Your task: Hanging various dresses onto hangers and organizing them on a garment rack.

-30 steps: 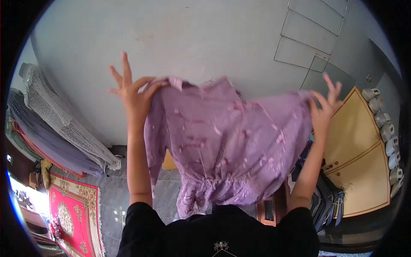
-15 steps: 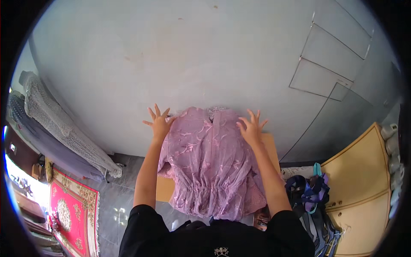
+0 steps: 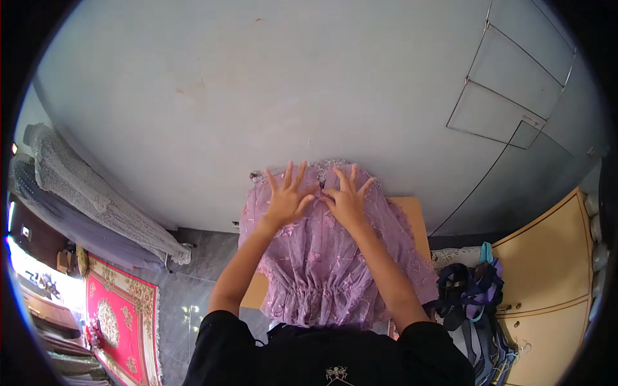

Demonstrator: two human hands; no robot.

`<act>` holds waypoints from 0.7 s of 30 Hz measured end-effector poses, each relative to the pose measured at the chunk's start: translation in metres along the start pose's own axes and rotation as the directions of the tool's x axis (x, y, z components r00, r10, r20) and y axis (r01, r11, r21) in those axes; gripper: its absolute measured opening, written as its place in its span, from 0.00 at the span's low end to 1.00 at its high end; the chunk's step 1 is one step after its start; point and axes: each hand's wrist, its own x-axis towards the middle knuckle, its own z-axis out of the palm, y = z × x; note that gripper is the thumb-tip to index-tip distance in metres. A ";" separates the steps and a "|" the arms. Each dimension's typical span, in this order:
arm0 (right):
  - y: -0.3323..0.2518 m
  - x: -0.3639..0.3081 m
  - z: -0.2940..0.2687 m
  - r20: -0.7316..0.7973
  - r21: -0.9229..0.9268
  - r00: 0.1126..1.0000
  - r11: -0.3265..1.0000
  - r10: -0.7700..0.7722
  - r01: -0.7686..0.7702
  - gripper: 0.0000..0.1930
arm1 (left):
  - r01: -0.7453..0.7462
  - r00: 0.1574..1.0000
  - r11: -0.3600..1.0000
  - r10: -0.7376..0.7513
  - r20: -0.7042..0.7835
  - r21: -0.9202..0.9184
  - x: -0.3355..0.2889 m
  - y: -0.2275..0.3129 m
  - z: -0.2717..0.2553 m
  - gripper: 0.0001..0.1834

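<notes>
A mauve dress with pink leafy embroidery and a gathered waist lies spread over a light wooden table. Its neckline is at the far end, where silvery lace shows. My left hand rests on the upper part of the dress, left of the neck slit, fingers spread. To the right of the slit my right hand lies on the cloth with its fingers apart. Both thumbs come close together beside the slit, and neither hand grips anything.
A pale wall rises behind the table. Long grey beaded gowns hang at the left, above a red patterned rug. Dark straps and clothing hang beside a yellowish wooden cabinet on the right.
Both hands have moved inward from the dress's outer shoulders to either side of the neck slit. The cloth at the right now spreads wider over the table.
</notes>
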 end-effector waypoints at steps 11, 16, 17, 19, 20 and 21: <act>-0.009 -0.008 0.012 -0.027 -0.088 1.000 0.996 0.006 -0.009 0.08 | 0.111 0.985 0.992 -0.101 0.139 -0.062 -0.023 0.001 0.016 0.21; -0.009 0.001 0.011 0.056 -0.120 0.992 0.987 0.112 -0.104 0.08 | 0.078 0.995 0.995 -0.074 0.067 -0.059 -0.022 0.002 0.020 0.22; -0.007 -0.001 0.015 0.052 -0.125 0.992 0.986 0.115 -0.108 0.08 | 0.084 0.994 0.994 -0.079 0.070 -0.072 -0.021 0.002 0.020 0.22; -0.003 -0.001 0.022 -0.039 -0.163 0.999 0.986 0.026 -0.032 0.06 | 0.084 0.995 0.993 -0.078 0.067 -0.089 -0.019 0.002 0.021 0.22; -0.004 -0.002 0.024 -0.040 -0.166 0.999 0.986 0.025 -0.031 0.06 | 0.078 0.995 0.993 -0.073 0.071 -0.085 -0.019 0.001 0.020 0.22; -0.004 -0.001 0.026 -0.063 -0.171 0.998 0.985 0.000 -0.011 0.06 | 0.072 0.995 0.994 -0.067 0.073 -0.081 -0.019 0.000 0.020 0.22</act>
